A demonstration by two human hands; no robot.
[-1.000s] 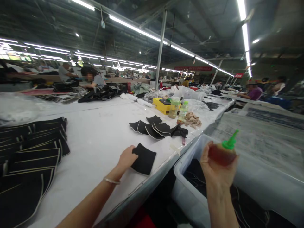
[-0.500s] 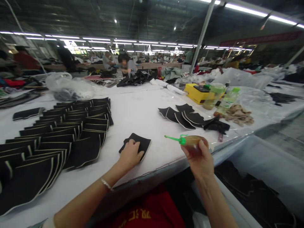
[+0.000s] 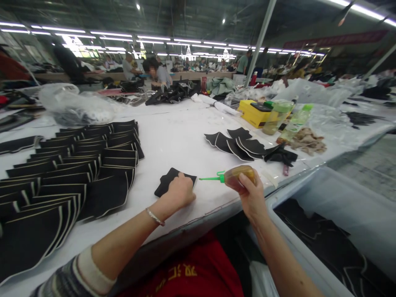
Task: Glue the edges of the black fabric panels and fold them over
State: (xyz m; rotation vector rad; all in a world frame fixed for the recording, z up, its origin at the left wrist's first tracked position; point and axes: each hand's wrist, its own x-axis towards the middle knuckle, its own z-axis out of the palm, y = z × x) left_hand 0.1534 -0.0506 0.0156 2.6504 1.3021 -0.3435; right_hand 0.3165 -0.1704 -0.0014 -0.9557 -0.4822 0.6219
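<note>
A black fabric piece (image 3: 169, 180) with a pale edge lies flat near the front edge of the white table (image 3: 173, 140). My left hand (image 3: 182, 192) rests on its right part, fingers curled; what they may grip is hidden. My right hand (image 3: 252, 189) is wrapped round a squeeze bottle (image 3: 238, 176) of amber liquid. The bottle lies tilted sideways in the air, and its thin green nozzle (image 3: 210, 178) points left, its tip close to the piece's right edge.
Overlapping rows of black pieces (image 3: 108, 187) cover the left. Further right are more black pieces (image 3: 244, 146), a yellow box (image 3: 252, 113), bottles (image 3: 293, 123) and a crumpled cloth (image 3: 307, 141). A bin (image 3: 349, 194) with black pieces stands at the right. A person (image 3: 162, 74) sits beyond.
My left hand has moved right on the piece, its fingers now curled. My right hand has brought the bottle left, its nozzle now close to the piece. The view has shifted slightly.
</note>
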